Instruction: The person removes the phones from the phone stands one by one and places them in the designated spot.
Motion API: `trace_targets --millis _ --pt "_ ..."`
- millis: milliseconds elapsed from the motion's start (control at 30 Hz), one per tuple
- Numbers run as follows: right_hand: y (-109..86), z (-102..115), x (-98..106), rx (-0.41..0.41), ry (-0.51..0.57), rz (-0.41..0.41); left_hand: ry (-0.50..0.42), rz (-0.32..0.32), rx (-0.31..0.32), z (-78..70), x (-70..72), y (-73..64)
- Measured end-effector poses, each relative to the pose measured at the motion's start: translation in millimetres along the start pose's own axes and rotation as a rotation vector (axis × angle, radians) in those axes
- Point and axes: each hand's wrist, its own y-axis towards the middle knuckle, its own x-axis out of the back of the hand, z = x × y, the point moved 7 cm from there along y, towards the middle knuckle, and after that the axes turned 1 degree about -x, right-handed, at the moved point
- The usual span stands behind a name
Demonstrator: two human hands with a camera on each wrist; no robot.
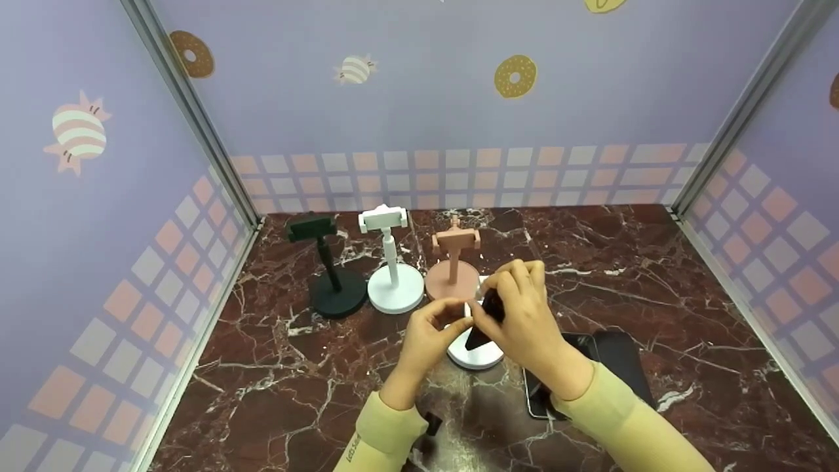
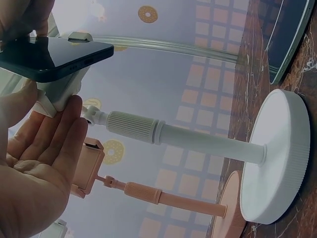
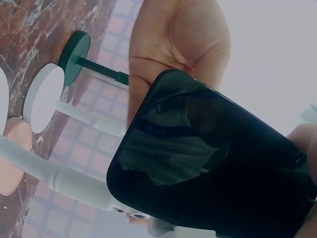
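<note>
My right hand (image 1: 524, 314) grips a black smartphone (image 3: 198, 158) by one end, its glossy screen filling much of the right wrist view. The phone lies against the holder (image 2: 62, 96) at the top of a white phone stand (image 2: 213, 144). My left hand (image 2: 44, 158) pinches that holder, thumb at its lower jaw and fingers behind it. The stand's round white base (image 1: 482, 354) rests on the marbled table, with its post upright and partly hidden behind the hands in the head view.
A dark green phone stand (image 1: 335, 295), another white stand (image 1: 395, 295) and a pink stand (image 1: 453, 275) stand in a row at the back left. Two dark phones (image 1: 619, 357) lie side by side under my right forearm. Patterned panels (image 1: 459, 118) enclose the table.
</note>
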Motion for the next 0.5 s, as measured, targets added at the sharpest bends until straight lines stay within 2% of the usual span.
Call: trace_targets --millis 500 --pt "12.6 2 22 -0.012 0.062 -0.081 -0.001 -0.01 0.025 0.1 0.2 0.0"
